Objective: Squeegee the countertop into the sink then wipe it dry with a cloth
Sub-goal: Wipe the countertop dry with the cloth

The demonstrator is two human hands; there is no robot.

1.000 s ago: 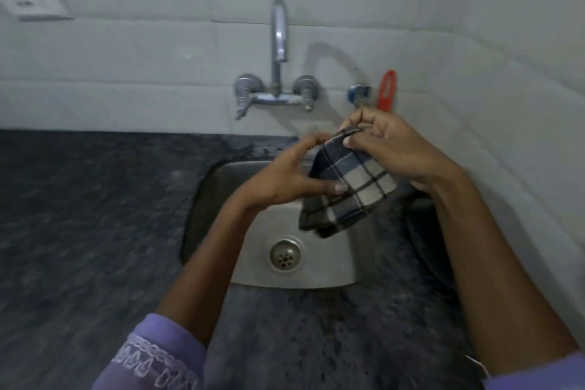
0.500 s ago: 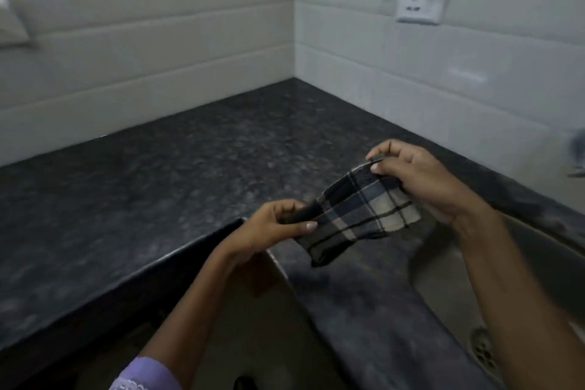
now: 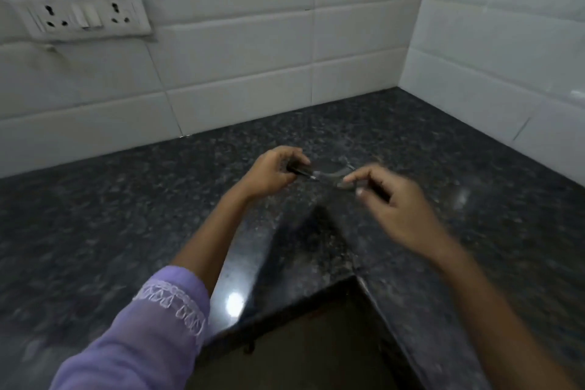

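The checked cloth is stretched low over the dark speckled countertop, close to the inside wall corner, and motion blurs it heavily. My left hand pinches its dark left end. My right hand, also blurred, pinches the right end with thumb and fingertips. The cloth hangs just above the stone; whether it touches the stone I cannot tell. Neither the sink nor a squeegee is in view.
White tiled walls meet at a corner at the back right. A white socket and switch panel sits on the left wall. The L-shaped counter's front edges meet in an inner corner below my hands, with a dark gap beneath.
The view has swung left from the sink to the counter corner. Both hands have carried the cloth there and pulled it out flat and low over the stone.
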